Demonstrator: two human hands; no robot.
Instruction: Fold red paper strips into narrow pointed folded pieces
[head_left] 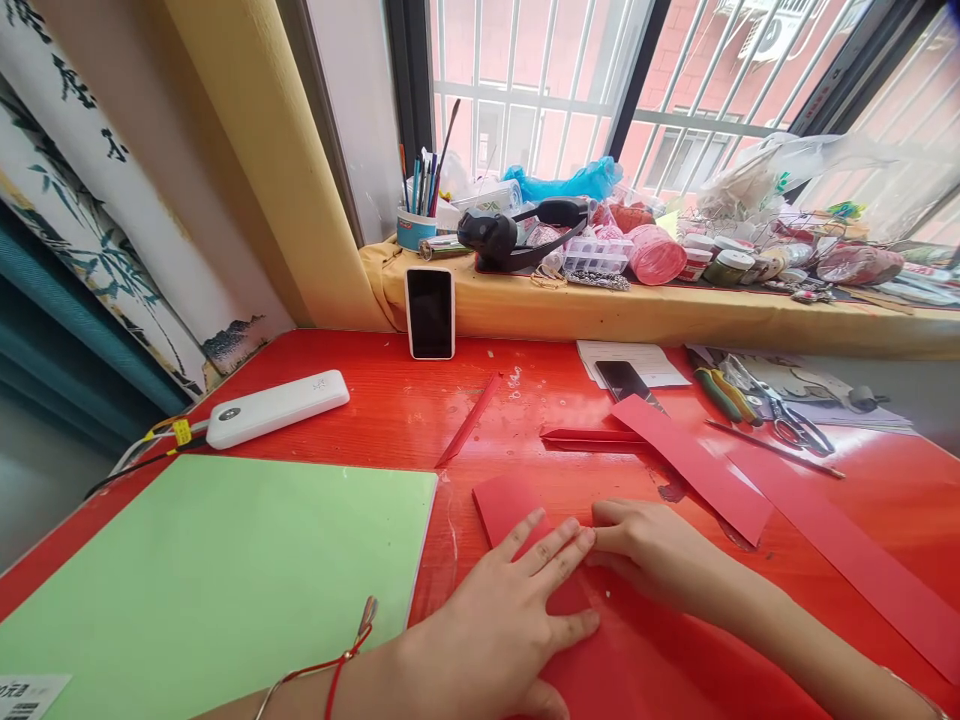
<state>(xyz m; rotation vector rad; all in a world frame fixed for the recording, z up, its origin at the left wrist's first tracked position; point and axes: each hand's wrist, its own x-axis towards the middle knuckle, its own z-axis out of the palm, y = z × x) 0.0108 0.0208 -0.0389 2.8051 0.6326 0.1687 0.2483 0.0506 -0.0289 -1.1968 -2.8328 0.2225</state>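
Observation:
A red paper piece [504,503] lies on the red table, partly under my left hand [517,610]. The fingers of my left hand are spread flat over it, pressing it down. My right hand [637,545] is just to the right, its fingers drawn together at the paper's edge and touching the fingertips of my left hand. What my right fingers pinch, if anything, is hidden. More red paper [600,670] extends below my hands toward the near edge.
A green board [247,570] lies at left, with a white power strip [277,408] behind it. A phone [430,313] stands upright at the back. Red strips [694,465], a dark phone [628,383], pliers [720,395] and scissors [791,420] lie at right.

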